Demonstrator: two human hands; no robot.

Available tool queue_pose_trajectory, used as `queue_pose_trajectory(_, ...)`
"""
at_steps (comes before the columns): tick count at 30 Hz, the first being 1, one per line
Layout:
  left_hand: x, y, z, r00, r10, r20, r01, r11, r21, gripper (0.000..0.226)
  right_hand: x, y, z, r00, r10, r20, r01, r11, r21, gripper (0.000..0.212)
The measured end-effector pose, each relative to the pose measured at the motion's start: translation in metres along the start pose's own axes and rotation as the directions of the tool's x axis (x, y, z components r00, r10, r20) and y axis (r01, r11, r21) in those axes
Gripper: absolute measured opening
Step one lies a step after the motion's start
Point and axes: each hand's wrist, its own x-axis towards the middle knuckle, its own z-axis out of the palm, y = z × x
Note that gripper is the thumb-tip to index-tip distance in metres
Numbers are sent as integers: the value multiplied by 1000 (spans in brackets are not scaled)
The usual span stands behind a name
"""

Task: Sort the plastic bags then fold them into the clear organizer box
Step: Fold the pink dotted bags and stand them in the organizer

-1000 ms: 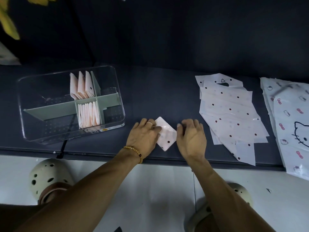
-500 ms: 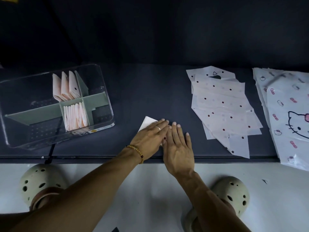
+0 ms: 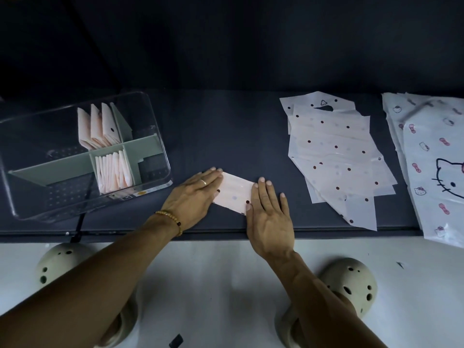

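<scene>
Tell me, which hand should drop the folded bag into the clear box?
Probably the left hand: it already presses the folded bag on the side nearest the clear box, while the right hand lies farther away.

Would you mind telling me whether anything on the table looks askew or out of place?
The cat-print bags hang over the table front edge at far right, and the dotted bag stack is fanned unevenly.

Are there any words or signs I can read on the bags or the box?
No readable words anywhere.
Triangle recycling sign: printed on the top dotted bag.
Cat face drawing, no letters: on the cat bag.
Sticker on the box: too small and blurred to read.
</scene>
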Motion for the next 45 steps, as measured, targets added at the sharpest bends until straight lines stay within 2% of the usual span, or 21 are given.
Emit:
queue_pose_trajectory(4, 6, 11, -1, 994, -108, -11, 108, 994, 16, 53, 1, 2, 2, 1000, -3, 3, 3, 1000, 13, 55)
queue_pose_trajectory(7, 25, 32, -2, 996, -89, -13, 89, 996, -1, 51, 1, 3, 4, 1000, -12, 29, 12, 1000, 10, 54)
queue_pose_trajectory(11, 49, 42, -8, 994, -101, -44, 105, 987, 123, 35, 1, 5, 2, 999, -30, 31, 28, 999, 36, 52)
queue_pose_trajectory(14, 53, 42, -17, 986, -153, 60, 148, 986, 80, 20, 3, 3, -6, 1000, -13, 20, 9, 983, 183, 51)
queue_pose_trajectory(17, 41, 42, -32, 963, -252, 93, 265, 950, -167, 10, 9, -6, -25, 991, 129, 19, -123, 877, 464, 55)
queue_pose_trajectory(20, 22, 34, -57, 954, -300, 31, 270, 807, -525, 4, 25, -22, -53, 974, 226, 31, -201, 787, 584, 54)
queue_pose_trajectory(23, 4, 20, -86, 924, -383, -25, 231, 608, -759, 14, 45, -44, -82, 971, 216, 104, -213, 580, 786, 12)
queue_pose_trajectory(24, -2, 14, -93, 904, -426, -31, 222, 532, -817, 16, 50, -53, -90, 974, 184, 135, -211, 503, 838, 1)
queue_pose_trajectory(26, -12, 1, -106, 848, -528, -52, 209, 423, -882, 14, 59, -72, -101, 982, 97, 163, -189, 428, 884, 7)
queue_pose_trajectory(29, -26, -19, -117, 748, -658, -90, 186, 337, -923, 10, 71, -101, -111, 989, 13, 150, -142, 410, 901, 8)
queue_pose_trajectory(31, -34, -36, -123, 658, -735, -165, 161, 351, -922, 9, 79, -117, -111, 991, 12, 131, -126, 385, 914, 9)
queue_pose_trajectory(33, -41, -57, -128, 522, -810, -269, 178, 412, -894, 9, 86, -130, -109, 993, 40, 113, -120, 372, 920, 9)
queue_pose_trajectory(35, -46, -78, -129, 388, -853, -348, 246, 460, -853, 10, 93, -141, -106, 989, 93, 114, -140, 354, 925, 7)
queue_pose_trajectory(36, -47, -87, -129, 350, -859, -374, 297, 481, -825, 16, 97, -146, -104, 985, 120, 123, -157, 334, 929, 6)
queue_pose_trajectory(37, -45, -93, -128, 345, -856, -384, 351, 497, -793, 27, 100, -150, -102, 981, 145, 133, -172, 305, 937, 5)
queue_pose_trajectory(39, -38, -101, -124, 426, -831, -357, 458, 538, -707, 55, 107, -159, -99, 968, 183, 171, -211, 224, 951, 5)
queue_pose_trajectory(41, -28, -105, -120, 478, -809, -342, 589, 584, -559, 69, 113, -167, -96, 956, 197, 216, -246, 143, 959, 6)
queue_pose_trajectory(42, -25, -109, -119, 465, -812, -354, 629, 584, -514, 66, 117, -172, -95, 952, 197, 236, -260, 109, 959, 6)
queue_pose_trajectory(45, -25, -122, -123, 317, -878, -360, 649, 477, -592, 44, 129, -186, -94, 942, 177, 286, -297, 40, 954, 6)
